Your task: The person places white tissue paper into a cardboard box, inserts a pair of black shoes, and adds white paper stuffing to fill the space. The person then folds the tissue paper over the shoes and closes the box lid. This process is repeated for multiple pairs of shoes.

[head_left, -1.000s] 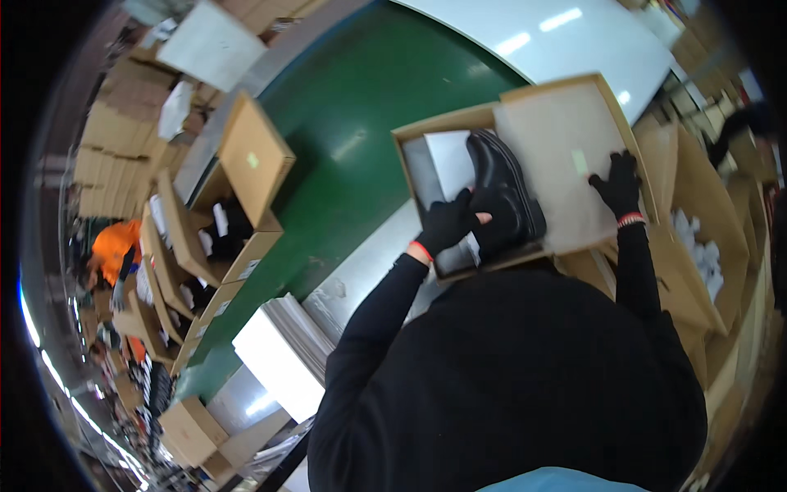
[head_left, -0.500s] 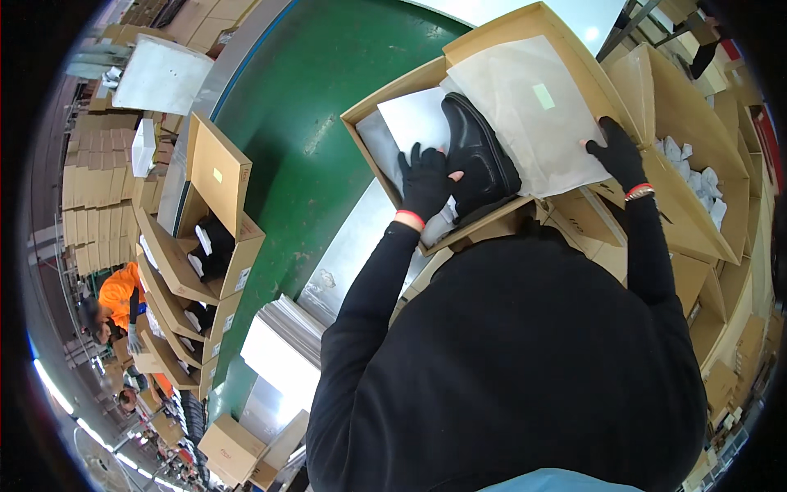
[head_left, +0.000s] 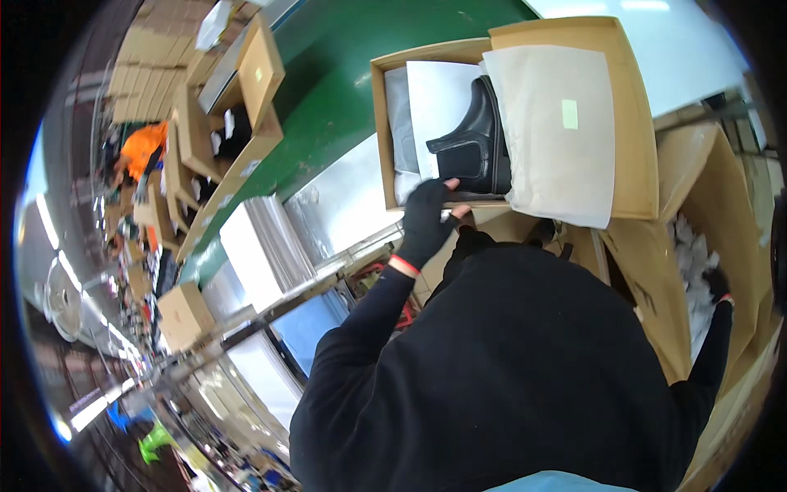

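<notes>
An open brown shoebox (head_left: 379, 123) lies on the edge of a green conveyor belt (head_left: 328, 82). A black ankle boot (head_left: 477, 148) rests on its side on white tissue paper (head_left: 438, 98) inside. A white sheet (head_left: 557, 131) covers the folded-back lid. My left hand (head_left: 426, 221), in a black glove, grips the box's near wall just below the boot. My right hand (head_left: 718, 284), also gloved, is low at the right inside a big carton (head_left: 730, 189) of white paper wads (head_left: 693, 271); its fingers are mostly hidden.
Further open shoeboxes (head_left: 246, 107) stand along the belt at the left, one holding dark shoes. A stack of white sheets (head_left: 254, 246) and a shiny metal shelf (head_left: 344, 205) lie beside my left arm. A person in orange (head_left: 143, 148) works at the far left.
My left hand came off the boot and went to the box's near wall. My right hand left the lid and dropped into the carton at the right. The box sits farther from me.
</notes>
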The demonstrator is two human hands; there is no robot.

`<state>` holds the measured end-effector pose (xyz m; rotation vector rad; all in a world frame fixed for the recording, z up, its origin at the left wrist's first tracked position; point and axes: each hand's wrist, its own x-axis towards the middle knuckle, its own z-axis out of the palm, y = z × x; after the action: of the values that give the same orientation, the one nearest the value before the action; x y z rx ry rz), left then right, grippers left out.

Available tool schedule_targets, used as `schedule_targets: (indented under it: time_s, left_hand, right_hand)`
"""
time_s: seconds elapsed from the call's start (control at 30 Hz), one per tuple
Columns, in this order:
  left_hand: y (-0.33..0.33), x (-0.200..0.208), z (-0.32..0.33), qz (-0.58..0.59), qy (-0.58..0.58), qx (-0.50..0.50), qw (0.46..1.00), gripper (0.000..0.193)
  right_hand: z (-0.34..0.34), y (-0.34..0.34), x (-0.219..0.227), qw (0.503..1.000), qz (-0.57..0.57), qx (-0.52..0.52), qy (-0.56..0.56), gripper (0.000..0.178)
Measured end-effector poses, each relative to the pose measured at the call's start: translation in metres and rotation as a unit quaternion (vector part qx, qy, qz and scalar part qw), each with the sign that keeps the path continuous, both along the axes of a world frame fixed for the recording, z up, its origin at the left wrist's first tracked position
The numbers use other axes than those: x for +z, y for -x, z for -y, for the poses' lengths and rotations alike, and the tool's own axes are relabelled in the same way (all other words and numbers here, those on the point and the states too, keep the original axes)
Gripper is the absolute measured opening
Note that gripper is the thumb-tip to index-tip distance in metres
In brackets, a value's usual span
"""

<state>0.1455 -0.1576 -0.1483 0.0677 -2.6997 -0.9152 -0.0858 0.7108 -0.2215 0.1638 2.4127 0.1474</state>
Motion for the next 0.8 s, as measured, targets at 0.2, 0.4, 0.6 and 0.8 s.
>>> schedule_targets:
  time_s: [0.2,0.4,0.6,0.8]
  left_hand:
    - [0.006,-0.028,-0.038,0.09,0.127,0.088,0.984,0.018]
    - [0.001,-0.029,-0.041,0.094,0.171,0.086,0.977,0.031]
    - [0.013,-0.017,-0.036,0.122,0.172,0.075,0.975,0.036]
    - [0.009,-0.021,-0.034,0.125,0.176,0.081,0.973,0.038]
  right_hand:
    - [0.12,-0.064,-0.11,0.984,0.135,0.114,-0.014,0.042]
    - [0.189,-0.065,-0.184,0.983,0.053,0.164,-0.063,0.047]
    - [0.202,-0.066,-0.231,0.977,-0.078,0.138,-0.144,0.057]
    - [0.168,-0.042,-0.195,0.958,0.177,0.224,-0.025,0.092]
